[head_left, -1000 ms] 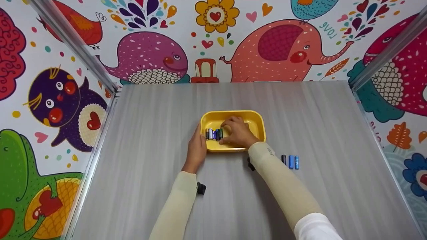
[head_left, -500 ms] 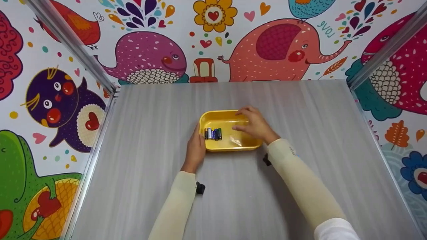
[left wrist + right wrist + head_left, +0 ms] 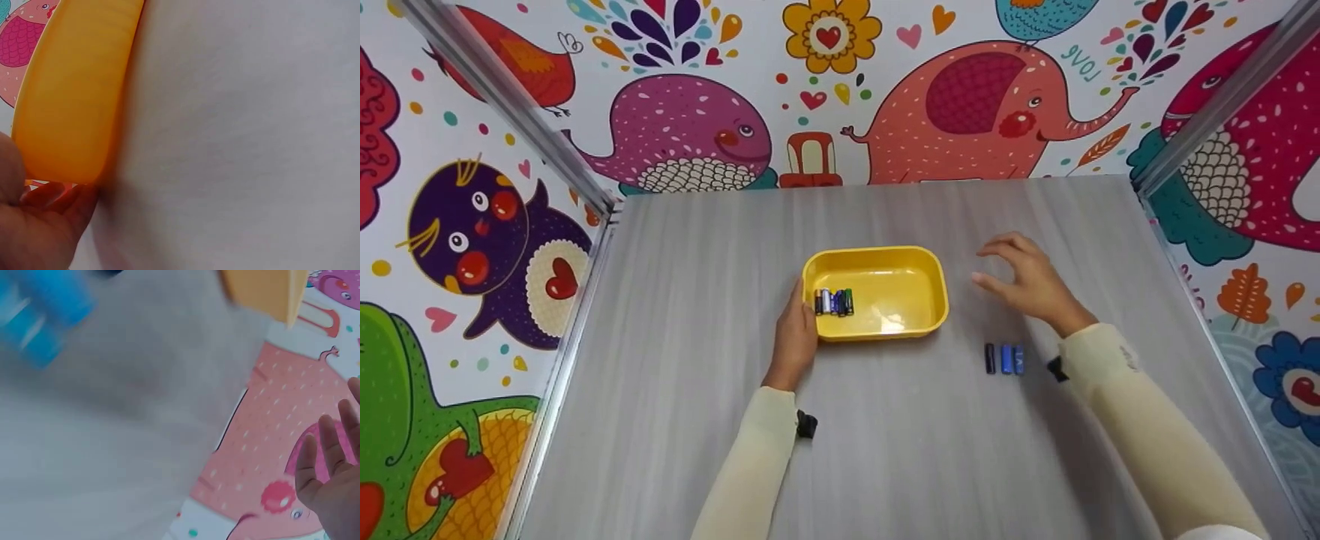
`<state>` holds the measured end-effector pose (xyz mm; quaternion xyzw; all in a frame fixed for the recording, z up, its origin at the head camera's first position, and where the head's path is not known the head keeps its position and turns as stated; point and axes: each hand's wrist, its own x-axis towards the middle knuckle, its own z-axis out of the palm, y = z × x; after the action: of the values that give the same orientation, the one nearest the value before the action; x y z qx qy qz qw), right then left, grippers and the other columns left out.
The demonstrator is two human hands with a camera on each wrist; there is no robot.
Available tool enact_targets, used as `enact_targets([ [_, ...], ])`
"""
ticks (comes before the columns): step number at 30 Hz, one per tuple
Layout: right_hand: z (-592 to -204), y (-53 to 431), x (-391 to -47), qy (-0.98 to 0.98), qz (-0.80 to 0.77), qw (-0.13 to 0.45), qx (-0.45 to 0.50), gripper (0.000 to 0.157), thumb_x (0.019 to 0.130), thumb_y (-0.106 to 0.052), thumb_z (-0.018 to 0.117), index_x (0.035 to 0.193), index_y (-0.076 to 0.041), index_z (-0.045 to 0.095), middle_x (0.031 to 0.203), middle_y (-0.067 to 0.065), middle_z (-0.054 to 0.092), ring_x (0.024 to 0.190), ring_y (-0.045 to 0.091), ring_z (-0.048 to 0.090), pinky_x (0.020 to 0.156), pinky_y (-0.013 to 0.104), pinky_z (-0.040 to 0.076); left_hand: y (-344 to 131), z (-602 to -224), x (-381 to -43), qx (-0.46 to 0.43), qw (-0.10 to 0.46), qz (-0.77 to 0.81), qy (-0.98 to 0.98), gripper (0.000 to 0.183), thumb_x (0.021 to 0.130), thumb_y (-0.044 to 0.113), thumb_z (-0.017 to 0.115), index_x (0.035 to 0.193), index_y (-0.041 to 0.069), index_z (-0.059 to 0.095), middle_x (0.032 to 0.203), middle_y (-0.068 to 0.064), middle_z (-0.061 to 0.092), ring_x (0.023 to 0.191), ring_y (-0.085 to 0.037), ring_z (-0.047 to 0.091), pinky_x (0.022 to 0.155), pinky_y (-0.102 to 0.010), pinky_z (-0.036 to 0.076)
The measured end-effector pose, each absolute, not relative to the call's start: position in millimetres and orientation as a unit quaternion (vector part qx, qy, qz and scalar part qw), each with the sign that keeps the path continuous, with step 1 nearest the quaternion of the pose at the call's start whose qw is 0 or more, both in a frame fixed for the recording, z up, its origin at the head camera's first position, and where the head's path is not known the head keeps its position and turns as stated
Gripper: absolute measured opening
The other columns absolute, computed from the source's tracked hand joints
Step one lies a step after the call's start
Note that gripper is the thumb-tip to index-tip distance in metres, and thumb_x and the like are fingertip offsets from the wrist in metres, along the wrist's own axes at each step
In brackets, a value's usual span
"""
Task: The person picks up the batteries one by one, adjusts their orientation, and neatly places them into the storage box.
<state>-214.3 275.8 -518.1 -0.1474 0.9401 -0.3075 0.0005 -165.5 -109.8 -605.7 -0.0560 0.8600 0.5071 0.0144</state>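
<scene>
A yellow plastic tray (image 3: pixel 915 294) sits on the table, with several small batteries (image 3: pixel 834 301) in a row at its left end. My left hand (image 3: pixel 795 337) holds the tray's left end; in the left wrist view the fingers (image 3: pixel 84 205) lie against the yellow outer wall. My right hand (image 3: pixel 1027 281) is in the air to the right of the tray, fingers parted and holding nothing. Below it on the table stand or lie three batteries, which I cannot tell: a dark one (image 3: pixel 990 358) and two blue ones (image 3: pixel 1007 359), blurred in the right wrist view.
The grey wood-grain table (image 3: pixel 690 262) meets printed cartoon walls (image 3: pixel 697 127) at the back and sides. Metal posts (image 3: pixel 1207 112) rise at both back corners. A metal edge strip (image 3: pixel 559 382) runs along the left side.
My right hand has come out of the tray and moved right, toward the three batteries on the table. My left hand stays at the tray's left end. The row of batteries inside is unchanged.
</scene>
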Motion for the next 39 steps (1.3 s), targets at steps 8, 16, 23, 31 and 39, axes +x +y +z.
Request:
enact_targets([
  [8,-531,323,-189,0.938,-0.297,0.002,-0.182,0.05,0.084,-0.041,0.084,0.125,-0.016,0.069,0.134,0.005,0.056,0.125,0.025,0.05,0.106,0.059,0.048,-111,-605,-164,-0.05,0.015,0.513,0.857,0.056,0.111,0.017,0.032,0.165,0.01,0.017,0.17,-0.005,0.026,0.156,-0.021,0.026,0.128,-0.041,0.024],
  [16,-561,341,-164,0.929,-0.311,0.008,-0.202,0.059,0.074,-0.038,0.092,0.122,-0.013,0.072,0.134,0.007,0.055,0.125,0.028,0.047,0.103,0.056,0.044,-113,-604,-163,-0.055,0.012,0.52,0.852,0.056,0.111,0.018,0.031,0.165,0.012,0.017,0.17,-0.004,0.025,0.156,-0.019,0.024,0.128,-0.04,0.023],
  [23,-585,352,-141,0.938,-0.291,0.04,-0.186,0.066,0.065,-0.045,0.095,0.116,-0.011,0.074,0.136,0.009,0.055,0.127,0.03,0.043,0.104,0.055,0.044,-110,-606,-164,-0.055,0.018,0.521,0.852,0.056,0.112,0.018,0.031,0.165,0.012,0.016,0.17,-0.004,0.024,0.156,-0.019,0.024,0.128,-0.041,0.023],
  [31,-599,356,-128,0.943,-0.27,0.055,-0.186,0.065,0.059,-0.049,0.097,0.109,-0.013,0.077,0.133,0.007,0.058,0.125,0.031,0.045,0.106,0.056,0.044,-110,-605,-163,-0.058,0.015,0.522,0.851,0.056,0.112,0.018,0.032,0.165,0.012,0.017,0.17,-0.004,0.025,0.156,-0.02,0.025,0.128,-0.041,0.023],
  [39,-605,354,-127,0.944,-0.26,0.041,-0.198,0.057,0.06,-0.038,0.099,0.106,-0.013,0.077,0.131,0.006,0.06,0.123,0.028,0.047,0.102,0.049,0.042,-110,-606,-165,-0.046,0.002,0.505,0.862,0.055,0.111,0.016,0.032,0.164,0.007,0.02,0.169,-0.01,0.026,0.155,-0.025,0.027,0.127,-0.042,0.025],
])
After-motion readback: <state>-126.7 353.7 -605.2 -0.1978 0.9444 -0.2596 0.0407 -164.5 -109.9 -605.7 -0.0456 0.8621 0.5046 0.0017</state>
